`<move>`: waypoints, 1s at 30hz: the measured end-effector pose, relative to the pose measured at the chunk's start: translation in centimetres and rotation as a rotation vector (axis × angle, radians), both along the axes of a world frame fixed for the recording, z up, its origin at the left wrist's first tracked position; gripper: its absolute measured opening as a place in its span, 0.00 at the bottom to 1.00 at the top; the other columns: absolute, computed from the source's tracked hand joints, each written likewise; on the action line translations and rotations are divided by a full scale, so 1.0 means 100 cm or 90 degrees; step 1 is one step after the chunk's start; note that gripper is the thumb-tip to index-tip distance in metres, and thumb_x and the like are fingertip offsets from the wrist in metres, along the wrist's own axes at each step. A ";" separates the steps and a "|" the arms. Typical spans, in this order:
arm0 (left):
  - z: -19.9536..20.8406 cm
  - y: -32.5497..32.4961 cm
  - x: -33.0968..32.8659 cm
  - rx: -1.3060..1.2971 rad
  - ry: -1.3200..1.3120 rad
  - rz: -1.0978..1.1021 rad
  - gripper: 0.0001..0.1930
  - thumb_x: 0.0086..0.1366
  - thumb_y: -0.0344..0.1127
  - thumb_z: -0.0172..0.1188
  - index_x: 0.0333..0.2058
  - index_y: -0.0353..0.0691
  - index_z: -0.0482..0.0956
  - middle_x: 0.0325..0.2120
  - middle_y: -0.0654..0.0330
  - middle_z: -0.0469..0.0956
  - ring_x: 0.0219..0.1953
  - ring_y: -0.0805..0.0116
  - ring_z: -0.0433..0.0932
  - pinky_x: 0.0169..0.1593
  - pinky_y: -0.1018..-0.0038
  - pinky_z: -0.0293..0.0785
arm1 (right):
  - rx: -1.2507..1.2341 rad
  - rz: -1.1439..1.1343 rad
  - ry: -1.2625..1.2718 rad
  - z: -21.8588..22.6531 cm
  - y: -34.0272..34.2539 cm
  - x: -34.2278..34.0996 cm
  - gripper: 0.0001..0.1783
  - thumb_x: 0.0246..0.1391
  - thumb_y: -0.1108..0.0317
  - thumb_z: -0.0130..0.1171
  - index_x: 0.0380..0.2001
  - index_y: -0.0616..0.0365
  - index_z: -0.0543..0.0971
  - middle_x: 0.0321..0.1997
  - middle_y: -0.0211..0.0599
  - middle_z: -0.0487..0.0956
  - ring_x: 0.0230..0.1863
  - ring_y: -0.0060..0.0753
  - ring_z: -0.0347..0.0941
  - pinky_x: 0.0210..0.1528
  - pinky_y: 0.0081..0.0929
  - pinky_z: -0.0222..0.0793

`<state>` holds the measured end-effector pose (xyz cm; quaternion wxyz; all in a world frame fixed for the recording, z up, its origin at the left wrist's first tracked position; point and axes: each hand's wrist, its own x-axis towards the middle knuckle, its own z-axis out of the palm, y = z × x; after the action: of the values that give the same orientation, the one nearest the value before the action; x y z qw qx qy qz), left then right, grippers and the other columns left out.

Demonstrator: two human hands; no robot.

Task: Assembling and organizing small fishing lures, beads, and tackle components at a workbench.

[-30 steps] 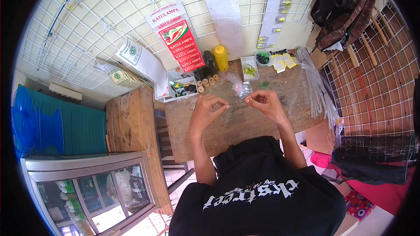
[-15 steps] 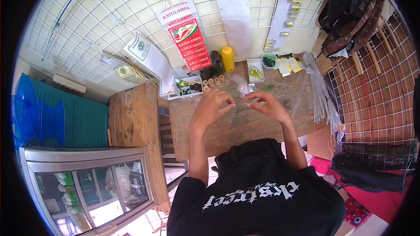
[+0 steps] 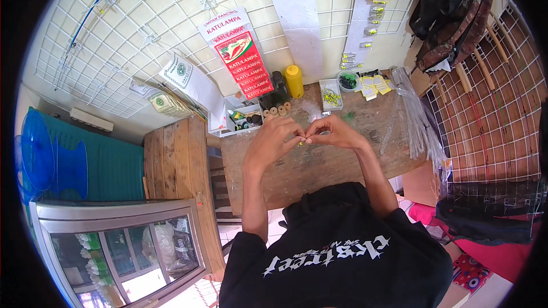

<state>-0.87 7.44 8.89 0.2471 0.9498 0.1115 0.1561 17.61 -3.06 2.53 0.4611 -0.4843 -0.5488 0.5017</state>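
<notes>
My left hand (image 3: 277, 140) and my right hand (image 3: 338, 132) meet over the middle of the wooden table, thumb and forefinger pinched on each, fingertips touching. A tiny yellow piece (image 3: 301, 144) shows just under the left fingertips; its kind is too small to make out. Whatever the right fingertips grip is hidden. Behind the hands lies a small clear plastic bag (image 3: 311, 110). Beyond it, a white box (image 3: 341, 106) holds small yellow-green pieces. Wooden spools (image 3: 274, 112) stand in a cluster past my left hand.
A white tray (image 3: 229, 132) with small bottles sits at the table's back left, near a yellow squeeze bottle (image 3: 294, 81). At the back right are a round tub (image 3: 348, 81), yellow packets (image 3: 375, 85) and long clear plastic sleeves (image 3: 412, 114). A glass-doored cabinet (image 3: 123, 219) stands at left.
My hands were apart and have come together at the fingertips, the right one moving left. The yellow piece now shows beneath them. The whole view has shifted slightly.
</notes>
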 end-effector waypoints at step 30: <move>0.003 0.002 -0.016 -0.118 -0.091 0.150 0.06 0.50 0.31 0.66 0.26 0.38 0.78 0.22 0.64 0.74 0.23 0.70 0.65 0.34 0.75 0.60 | 0.078 -0.193 -0.260 0.025 -0.014 -0.022 0.08 0.45 0.67 0.65 0.29 0.56 0.81 0.27 0.31 0.80 0.38 0.30 0.75 0.43 0.29 0.67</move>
<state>-2.49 7.64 9.19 0.3206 0.8900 0.2182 0.2399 15.40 -4.43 5.01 0.4391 -0.6235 -0.5809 0.2846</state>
